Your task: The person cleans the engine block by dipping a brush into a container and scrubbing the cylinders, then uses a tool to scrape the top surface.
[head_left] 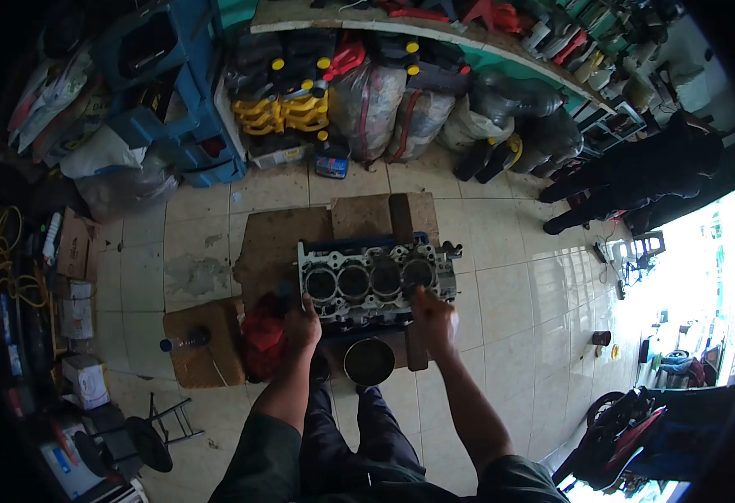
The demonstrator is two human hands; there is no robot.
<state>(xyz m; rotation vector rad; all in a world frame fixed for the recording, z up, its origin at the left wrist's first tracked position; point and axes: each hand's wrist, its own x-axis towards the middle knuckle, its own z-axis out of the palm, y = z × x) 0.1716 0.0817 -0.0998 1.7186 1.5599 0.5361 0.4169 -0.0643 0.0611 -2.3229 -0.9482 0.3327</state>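
An engine block (353, 282) with a row of open cylinder bores lies in front of me, bores facing up. My left hand (303, 324) grips its near left corner, with the thumb up along the edge. Over the near right side of the block, my right hand (436, 321) is closed in a fist by the rightmost bore, slightly blurred; what it holds is hidden. A round metal pan (369, 361) sits between the block and my feet. Beside my left hand lies a red cloth or bag (264, 338).
Cardboard (279, 230) and wooden bars (401, 220) lie under and around the block. A plastic bottle (189, 339) rests on a brown board (204, 369) at left. Stuffed sacks (376, 109) line the back wall. Another person (644, 172) is at the far right.
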